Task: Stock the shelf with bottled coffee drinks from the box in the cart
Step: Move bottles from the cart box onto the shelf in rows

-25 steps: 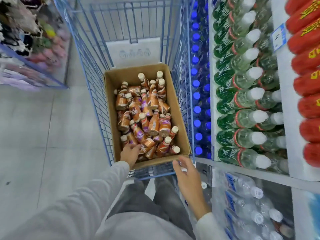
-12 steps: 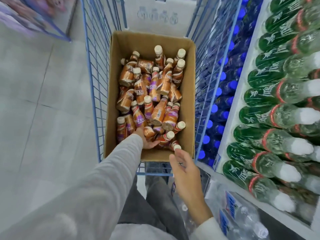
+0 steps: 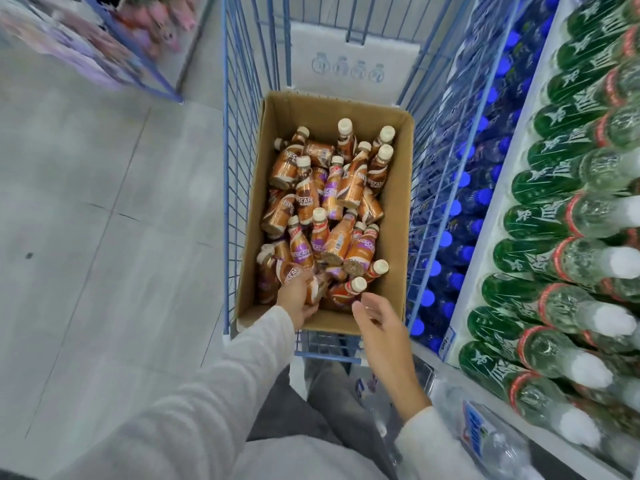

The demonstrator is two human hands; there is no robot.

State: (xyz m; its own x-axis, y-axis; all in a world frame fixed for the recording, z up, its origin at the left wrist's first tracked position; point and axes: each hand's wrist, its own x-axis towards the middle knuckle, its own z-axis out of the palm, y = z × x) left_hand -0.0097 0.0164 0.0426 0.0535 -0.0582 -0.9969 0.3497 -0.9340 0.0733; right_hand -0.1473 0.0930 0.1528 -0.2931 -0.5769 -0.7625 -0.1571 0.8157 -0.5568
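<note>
An open cardboard box (image 3: 398,216) sits in a blue wire cart (image 3: 235,188). It holds several orange and brown bottled coffee drinks (image 3: 332,202) with cream caps, piled loosely. My left hand (image 3: 298,296) is inside the box at its near left corner, fingers wrapped around a coffee bottle (image 3: 294,273) lying there. My right hand (image 3: 377,323) hovers over the box's near edge with fingers apart, holding nothing, just short of a cream-capped bottle (image 3: 356,285).
Shelving on the right holds green bottles (image 3: 554,237) with white caps, blue-capped bottles (image 3: 460,188) behind the cart's wire side, and clear water bottles (image 3: 491,441) lower down. Grey tiled floor (image 3: 104,237) lies to the left. Another rack (image 3: 114,39) stands at the far left.
My left hand has reached deeper into the box's near left corner and closed on a bottle. My right hand has moved forward to the box's near edge. The view has tilted down.
</note>
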